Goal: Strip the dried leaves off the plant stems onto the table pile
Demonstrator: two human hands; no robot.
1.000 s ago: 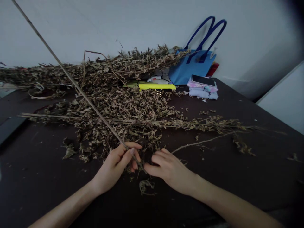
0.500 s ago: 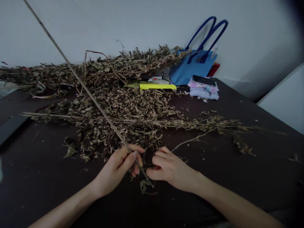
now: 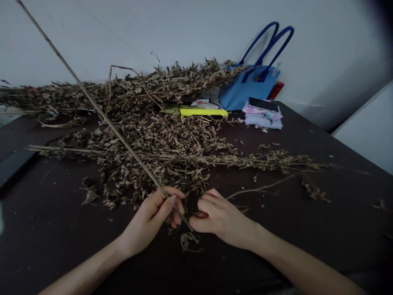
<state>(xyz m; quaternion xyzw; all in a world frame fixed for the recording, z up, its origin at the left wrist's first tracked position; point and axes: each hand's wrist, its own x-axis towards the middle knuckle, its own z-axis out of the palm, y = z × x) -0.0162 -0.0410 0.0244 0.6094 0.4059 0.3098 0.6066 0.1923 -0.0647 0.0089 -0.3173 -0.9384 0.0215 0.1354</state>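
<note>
My left hand is closed on a long bare dried stem, pinched between thumb and fingers. The stem slants up to the upper left, and its lower end comes out below the fingers. My right hand, its fingers curled, grips a thin dried twig whose free part reaches out to the right; the gripped part is hidden. A curled dry leaf lies just under the stem's lower end. Behind both hands spreads a pile of dried leaves, with a leafy dried stalk lying across it.
A large bundle of dried plants lies along the wall. At the back right stand a blue bag and a phone on folded cloth. A yellow strip lies nearby. A dark flat object is at the left edge.
The long stem's upper end has swung a little to the left. The twig in my right hand now reaches farther right and slightly lower. Both hands have stayed nearly in place.
</note>
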